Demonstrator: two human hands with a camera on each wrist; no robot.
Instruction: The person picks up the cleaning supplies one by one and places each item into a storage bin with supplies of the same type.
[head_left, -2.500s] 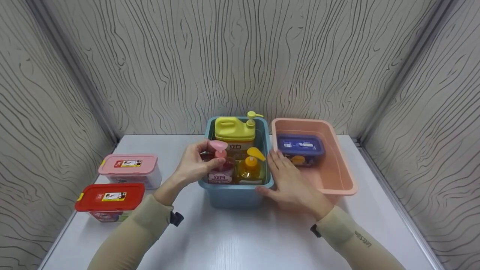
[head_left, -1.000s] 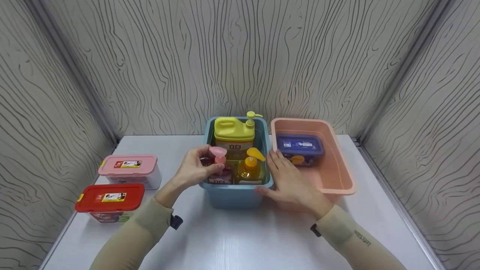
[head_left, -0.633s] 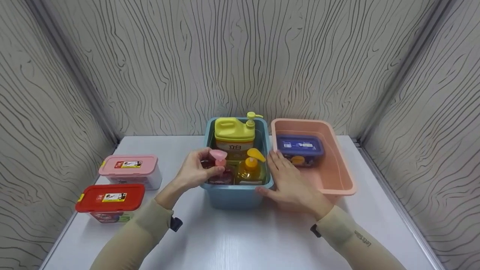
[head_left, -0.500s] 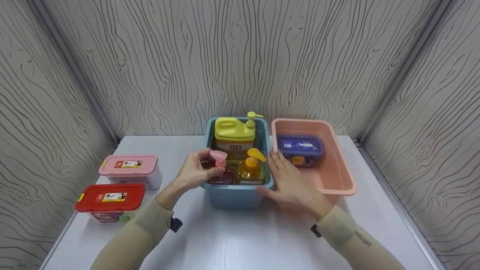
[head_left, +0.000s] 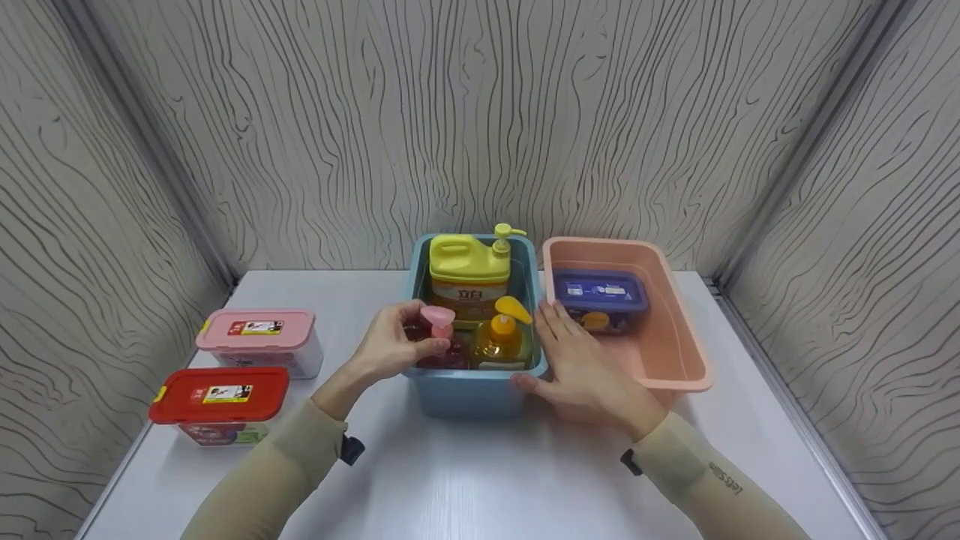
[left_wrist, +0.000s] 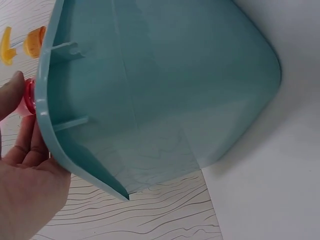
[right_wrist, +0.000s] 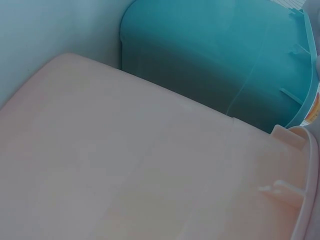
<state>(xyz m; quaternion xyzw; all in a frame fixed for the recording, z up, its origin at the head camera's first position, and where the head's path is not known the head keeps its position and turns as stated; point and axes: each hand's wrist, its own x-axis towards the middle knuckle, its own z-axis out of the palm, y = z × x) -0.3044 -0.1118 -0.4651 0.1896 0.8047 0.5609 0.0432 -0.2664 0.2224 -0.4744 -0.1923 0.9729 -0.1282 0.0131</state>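
In the head view my left hand pinches the neck of a bottle of dark red liquid with a pink pump. The bottle is down inside the blue plastic bin, at its front left. Beside it stands an amber pump bottle; behind both is a yellow-topped jug with a pump. My right hand lies with straight fingers along the adjoining rims of the blue bin and the peach bin. The left wrist view shows the thumb at the red collar above the bin rim.
A tub with a dark blue lid sits in the back of the peach bin. On the white table's left side are a pink-lidded box and a red-lidded box. Patterned walls enclose the back and sides.
The pink-pump bottle has sunk lower into the blue bin, its label dropping from sight, and my left hand has moved down with it. My right hand has stayed in place.
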